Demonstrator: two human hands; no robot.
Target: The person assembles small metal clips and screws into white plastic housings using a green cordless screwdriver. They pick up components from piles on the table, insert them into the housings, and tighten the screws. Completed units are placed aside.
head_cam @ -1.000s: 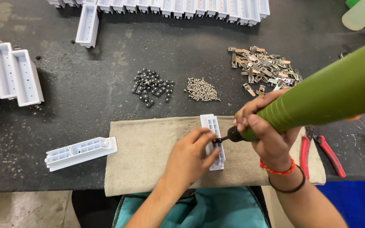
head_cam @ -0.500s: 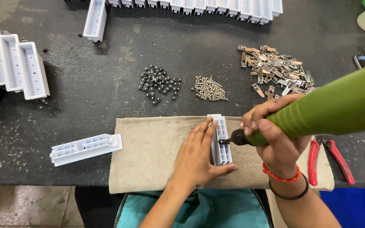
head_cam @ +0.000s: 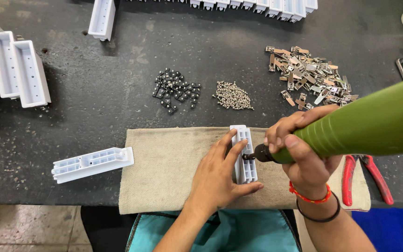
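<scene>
Cloth (head_cam: 164,172) on the counter (head_cam: 117,93) cushioned a white plastic part (head_cam: 244,156); the left hand (head_cam: 218,179) lay flat beside it, fingers pinning it steady, while the right hand (head_cam: 304,149) held a full grip round a green power screwdriver (head_cam: 369,126), its tip on the part

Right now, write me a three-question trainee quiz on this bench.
1. True or false: the left hand lies flat, steadying the white plastic part on the cloth.
2. Which hand grips the green power screwdriver?
3. What lies right of the cloth? A) red-handled pliers B) a hammer C) a tape roll

Key: 1 true; 2 the right hand; 3 A.
</scene>
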